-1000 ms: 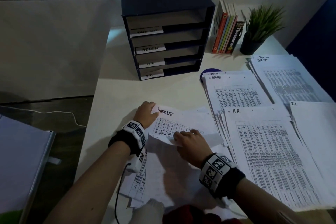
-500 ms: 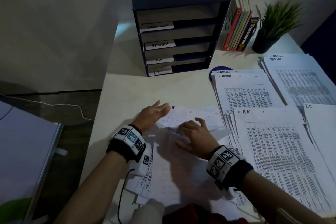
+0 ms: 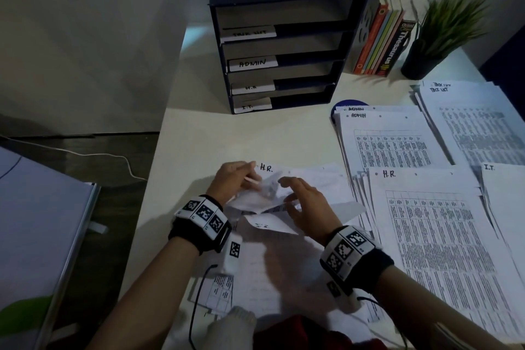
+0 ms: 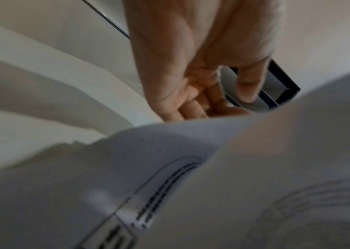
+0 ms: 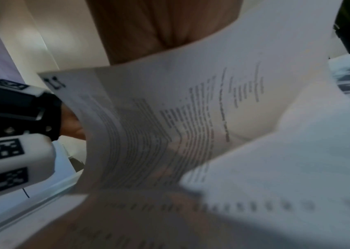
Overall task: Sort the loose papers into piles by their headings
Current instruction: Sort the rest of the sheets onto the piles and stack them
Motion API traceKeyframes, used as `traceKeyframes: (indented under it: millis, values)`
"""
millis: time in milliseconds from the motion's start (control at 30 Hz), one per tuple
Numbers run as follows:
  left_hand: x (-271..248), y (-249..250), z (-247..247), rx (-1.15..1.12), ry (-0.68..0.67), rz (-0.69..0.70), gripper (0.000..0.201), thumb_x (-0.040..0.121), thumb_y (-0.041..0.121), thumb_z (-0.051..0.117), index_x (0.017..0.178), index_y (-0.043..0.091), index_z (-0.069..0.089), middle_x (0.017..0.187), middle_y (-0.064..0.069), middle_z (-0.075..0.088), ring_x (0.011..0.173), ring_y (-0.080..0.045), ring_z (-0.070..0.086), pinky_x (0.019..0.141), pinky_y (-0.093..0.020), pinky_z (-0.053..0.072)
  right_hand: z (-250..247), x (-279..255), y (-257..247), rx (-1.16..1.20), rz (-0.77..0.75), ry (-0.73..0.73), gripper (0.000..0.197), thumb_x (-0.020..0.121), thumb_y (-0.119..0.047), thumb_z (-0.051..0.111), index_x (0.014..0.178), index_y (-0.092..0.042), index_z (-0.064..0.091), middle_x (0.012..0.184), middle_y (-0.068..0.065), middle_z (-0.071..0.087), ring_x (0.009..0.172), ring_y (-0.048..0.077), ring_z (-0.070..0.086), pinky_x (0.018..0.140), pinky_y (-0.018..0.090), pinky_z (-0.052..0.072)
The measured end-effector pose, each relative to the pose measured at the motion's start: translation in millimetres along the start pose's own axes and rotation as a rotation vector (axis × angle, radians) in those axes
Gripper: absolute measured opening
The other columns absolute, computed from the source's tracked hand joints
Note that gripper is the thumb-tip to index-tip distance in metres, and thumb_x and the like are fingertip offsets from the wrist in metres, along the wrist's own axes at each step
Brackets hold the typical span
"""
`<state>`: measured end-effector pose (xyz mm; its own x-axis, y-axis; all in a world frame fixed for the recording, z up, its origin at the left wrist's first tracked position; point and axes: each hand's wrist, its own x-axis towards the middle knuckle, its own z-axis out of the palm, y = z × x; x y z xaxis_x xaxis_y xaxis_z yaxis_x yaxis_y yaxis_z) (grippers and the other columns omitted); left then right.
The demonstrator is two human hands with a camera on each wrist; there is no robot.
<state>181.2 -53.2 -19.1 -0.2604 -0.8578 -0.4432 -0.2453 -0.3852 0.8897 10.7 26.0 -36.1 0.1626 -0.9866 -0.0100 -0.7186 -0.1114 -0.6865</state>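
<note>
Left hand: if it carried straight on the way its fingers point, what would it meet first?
Probably the loose sheet headed H.R. just beyond the left hand; farther along that line lies the ADMIN pile. Depth is unclear.

I see the tray organizer (image 3: 279, 51) behind the loose papers (image 3: 284, 258); sorted piles (image 3: 426, 207) lie right, books (image 3: 383, 42) and plant (image 3: 437, 37) behind them.

Tray labels (image 3: 252, 62) read ADMIN, H.R., I.T.; book spine (image 3: 395, 47) reads Thesaurus.

Thin matt printed paper sheets (image 3: 431, 236), smooth pale matt desk (image 3: 241, 133), dark matt tray unit (image 3: 284, 45), possibly card
</note>
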Motion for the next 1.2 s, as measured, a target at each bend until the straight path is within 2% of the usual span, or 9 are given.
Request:
traceKeyframes:
  millis: [133,267,433,633,733,833,967,1067,1200]
  values:
    - [20,-2,2,0.367,0.158,0.088,0.031,0.091,0.008,0.052,0.123,0.008,0.054,0.118,-0.008,0.049,0.104,-0.018,0.051,0.093,-0.026,0.039,-4,0,-8,0.221,0.062,-0.039,0.030,0.090,-0.006,0.052,0.120,-0.006,0.050,0.117,0.007,0.060,0.100,0.019,0.064,0.080,0.013,0.046]
    - [38,-9,1,0.578,0.058,0.012,0.059,0.085,0.016,0.064,0.137,0.006,0.038,0.134,-0.015,0.040,0.121,-0.028,0.045,0.105,-0.033,0.036,-9,13,-17,0.292,0.183,-0.048,0.035,0.096,-0.010,0.043,0.130,-0.014,0.039,0.100,0.011,0.068,0.089,0.026,0.065,0.084,0.034,0.049]
    - [35,-9,4,0.584,0.084,0.144,0.033,0.082,0.014,0.068,0.113,0.007,0.061,0.120,-0.013,0.049,0.108,-0.025,0.054,0.090,-0.024,0.041,-3,34,-17,0.065,0.217,-0.086,0.049,0.087,0.000,0.049,0.134,-0.012,0.041,0.097,0.015,0.068,0.087,0.032,0.062,0.079,0.031,0.044]
    - [18,-7,4,0.452,0.101,0.311,0.004,0.082,0.001,0.063,0.085,0.002,0.065,0.094,-0.011,0.061,0.083,-0.017,0.055,0.076,-0.029,0.046,-1,33,-16,-0.290,0.042,0.126,0.012,0.063,-0.007,0.078,0.068,-0.009,0.067,0.087,0.015,0.059,0.079,0.036,0.057,0.066,0.036,0.036]
    - [13,-8,-3,0.316,-0.077,0.196,0.018,0.086,0.009,0.062,0.069,0.009,0.058,0.067,-0.003,0.057,0.065,-0.010,0.051,0.067,-0.022,0.041,-2,28,-12,-0.359,0.021,0.084,0.018,0.052,-0.005,0.080,0.063,-0.013,0.067,0.103,0.014,0.064,0.092,0.036,0.060,0.077,0.046,0.044]
    - [10,-9,-8,0.099,-0.175,0.090,0.030,0.091,0.014,0.054,0.063,0.007,0.059,0.061,-0.002,0.064,0.061,-0.010,0.062,0.078,-0.022,0.051,-3,27,-2,-0.359,0.059,0.050,0.012,0.066,-0.005,0.060,0.072,-0.009,0.069,0.094,0.009,0.070,0.093,0.030,0.063,0.094,0.041,0.026]
    - [19,-7,-8,0.285,0.039,0.149,0.016,0.094,0.015,0.051,0.089,0.007,0.065,0.096,-0.006,0.064,0.091,-0.019,0.060,0.086,-0.025,0.043,2,18,-2,-0.370,-0.128,0.136,0.015,0.054,-0.007,0.050,0.065,-0.014,0.059,0.064,-0.001,0.063,0.060,0.018,0.064,0.084,0.033,0.027]
    - [29,-7,-7,0.501,0.066,0.125,0.033,0.093,0.014,0.051,0.126,0.005,0.052,0.127,-0.011,0.050,0.117,-0.023,0.049,0.096,-0.027,0.036,6,10,-4,-0.293,-0.152,0.155,0.032,0.054,-0.006,0.053,0.084,-0.018,0.049,0.063,-0.004,0.061,0.059,0.018,0.061,0.081,0.030,0.026]
    - [32,-11,-4,0.613,-0.009,0.153,0.036,0.093,0.020,0.053,0.127,0.009,0.052,0.135,-0.009,0.047,0.127,-0.022,0.043,0.101,-0.022,0.030,1,14,-10,-0.278,-0.143,0.165,0.015,0.060,-0.013,0.064,0.075,-0.015,0.067,0.069,-0.002,0.064,0.065,0.021,0.064,0.075,0.031,0.025]
